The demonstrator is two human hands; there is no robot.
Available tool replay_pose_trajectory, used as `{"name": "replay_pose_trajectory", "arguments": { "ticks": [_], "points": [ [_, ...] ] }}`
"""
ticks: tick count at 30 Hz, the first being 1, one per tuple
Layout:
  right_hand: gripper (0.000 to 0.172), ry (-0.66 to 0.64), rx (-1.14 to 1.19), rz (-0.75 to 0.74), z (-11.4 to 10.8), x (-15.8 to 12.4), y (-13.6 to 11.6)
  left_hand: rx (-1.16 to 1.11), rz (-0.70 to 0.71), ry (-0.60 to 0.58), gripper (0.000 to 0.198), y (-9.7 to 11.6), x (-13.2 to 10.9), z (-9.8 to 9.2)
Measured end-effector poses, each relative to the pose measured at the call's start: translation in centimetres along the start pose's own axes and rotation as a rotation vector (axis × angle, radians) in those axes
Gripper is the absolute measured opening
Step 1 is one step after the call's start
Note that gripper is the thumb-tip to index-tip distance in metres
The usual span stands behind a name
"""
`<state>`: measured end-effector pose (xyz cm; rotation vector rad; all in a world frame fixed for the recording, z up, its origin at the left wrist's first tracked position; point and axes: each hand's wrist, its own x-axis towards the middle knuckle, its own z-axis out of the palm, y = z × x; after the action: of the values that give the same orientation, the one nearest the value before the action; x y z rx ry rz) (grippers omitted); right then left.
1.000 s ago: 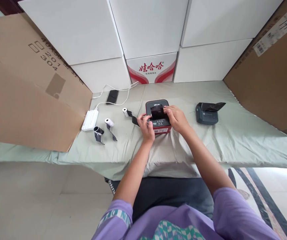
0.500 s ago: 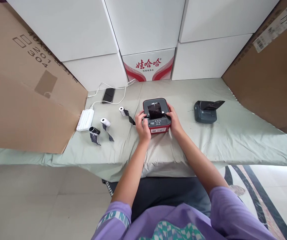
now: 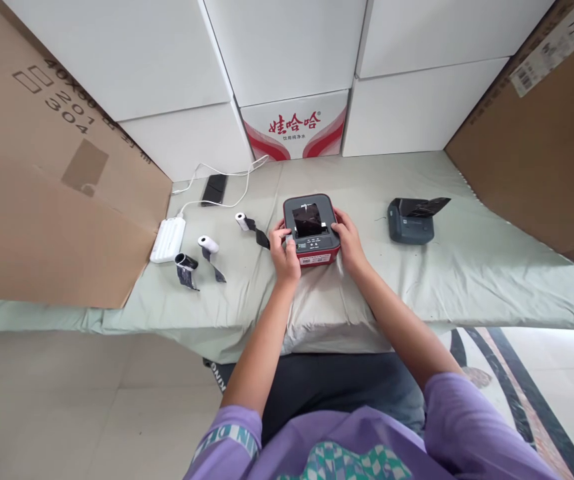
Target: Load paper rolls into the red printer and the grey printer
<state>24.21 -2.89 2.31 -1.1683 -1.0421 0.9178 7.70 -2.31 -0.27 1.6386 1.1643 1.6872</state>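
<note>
A red and dark grey label printer (image 3: 315,245) stands on the cloth in front of me, and a glossy black strip (image 3: 309,220) lies over its top. My left hand (image 3: 285,252) wraps around its left side, with the thumb at the front left corner of the top. Around the right side sits my right hand (image 3: 348,241), its thumb on the top edge and the other fingers partly hidden. Just left of the printer, a small white roll (image 3: 241,221) trails a dark strip towards my left hand.
Two more rolls, one white (image 3: 208,244) and one black (image 3: 187,262), lie left, near a white power strip (image 3: 168,240) and a black phone (image 3: 214,190). A second dark printer (image 3: 411,223) stands right. Cardboard (image 3: 41,200) and white boxes (image 3: 294,130) border the cloth-covered table (image 3: 467,280).
The dark gap across the printer's top beside my thumbs no longer shows; the cover looks flush. My hands stay around the printer, and the whole view has shifted slightly.
</note>
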Motion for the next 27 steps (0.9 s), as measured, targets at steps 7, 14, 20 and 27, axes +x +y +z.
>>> {"name": "replay_pose_trajectory", "arguments": {
  "ticks": [7,14,20,27],
  "points": [
    [0.12,-0.415,-0.369,-0.326,-2.9,-2.2,-2.0,-0.085,-0.197,-0.239,0.084,3.3,-2.3,-1.3],
    [0.106,-0.39,-0.614,-0.418,-8.7,1.9,-8.5,-0.262,-0.15,-0.42,0.113,5.5,1.8,4.2],
    [0.108,-0.275,-0.712,-0.395,-16.1,11.5,-12.1,-0.328,-0.008,-0.513,0.134,2.7,10.2,16.7],
    [0.1,-0.177,-0.408,-0.165,-20.9,18.4,-5.6,-0.351,0.0,-0.646,0.135,-3.1,14.1,26.5]
  ]
}}
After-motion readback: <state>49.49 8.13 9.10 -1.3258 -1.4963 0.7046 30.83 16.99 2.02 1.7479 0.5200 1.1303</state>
